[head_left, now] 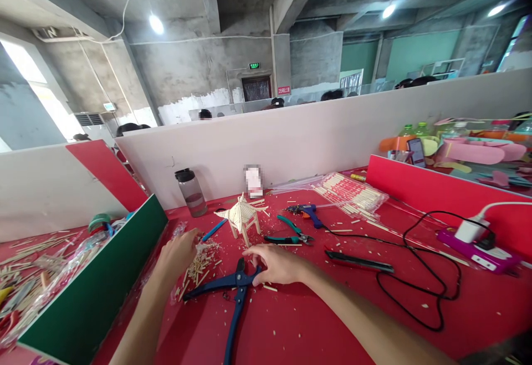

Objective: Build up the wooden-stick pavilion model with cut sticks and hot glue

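Observation:
A small pavilion model [241,214] built from pale wooden sticks stands on its legs on the red table. My left hand [179,251] is to its front left, fingers bent forward and holding nothing I can see, near a blue pen [214,230] and a heap of stick offcuts [199,265]. My right hand [276,264] hovers in front of the model, thumb and forefinger apart, beside the jaws of a large dark blue hand cutter [239,282]. That cutter lies with its handles spread; whether my fingers touch it I cannot tell.
Right of the model lie green-handled nippers [293,236], a blue glue gun [310,214], a black utility knife [359,262] and bagged sticks [351,193]. A black cable loops toward a purple power strip [477,248]. A bottle [192,193] stands near the back partition [316,138]; a green divider [103,282] borders the left.

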`<action>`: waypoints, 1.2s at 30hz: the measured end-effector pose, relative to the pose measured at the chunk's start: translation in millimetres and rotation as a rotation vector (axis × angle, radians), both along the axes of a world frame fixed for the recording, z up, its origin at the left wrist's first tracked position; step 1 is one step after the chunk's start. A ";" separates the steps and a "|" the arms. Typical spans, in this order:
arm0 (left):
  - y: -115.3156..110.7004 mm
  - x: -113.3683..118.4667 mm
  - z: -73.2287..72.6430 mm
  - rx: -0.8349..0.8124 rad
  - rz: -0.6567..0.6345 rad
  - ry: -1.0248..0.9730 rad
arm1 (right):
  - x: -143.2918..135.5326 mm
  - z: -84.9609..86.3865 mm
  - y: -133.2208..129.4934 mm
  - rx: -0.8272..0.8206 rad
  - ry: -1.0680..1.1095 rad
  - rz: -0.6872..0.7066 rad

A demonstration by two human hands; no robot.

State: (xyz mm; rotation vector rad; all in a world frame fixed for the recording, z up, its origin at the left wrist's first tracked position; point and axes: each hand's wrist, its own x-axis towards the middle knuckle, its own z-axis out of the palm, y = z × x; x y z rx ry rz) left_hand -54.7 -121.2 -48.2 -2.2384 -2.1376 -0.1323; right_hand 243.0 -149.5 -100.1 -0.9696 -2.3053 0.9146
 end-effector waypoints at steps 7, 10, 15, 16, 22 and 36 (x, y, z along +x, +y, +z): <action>-24.8 28.0 19.5 -0.335 -0.467 -0.163 | 6.7 3.9 1.7 -0.034 0.046 0.045; -27.9 32.2 17.5 -0.494 -0.562 -0.241 | 9.0 7.4 1.5 -0.047 0.070 0.031; -19.2 23.0 4.8 -0.654 -0.558 -0.212 | 15.7 12.9 3.0 -0.087 0.096 0.056; -17.7 20.6 3.6 -0.653 -0.551 -0.215 | 17.4 14.1 3.5 -0.100 0.102 0.069; -20.1 12.9 13.0 -0.619 -0.520 -0.229 | 27.5 20.5 7.1 -0.156 0.084 0.144; -25.5 10.8 26.1 -0.673 -0.558 -0.378 | 35.1 17.6 9.9 -0.166 -0.134 0.191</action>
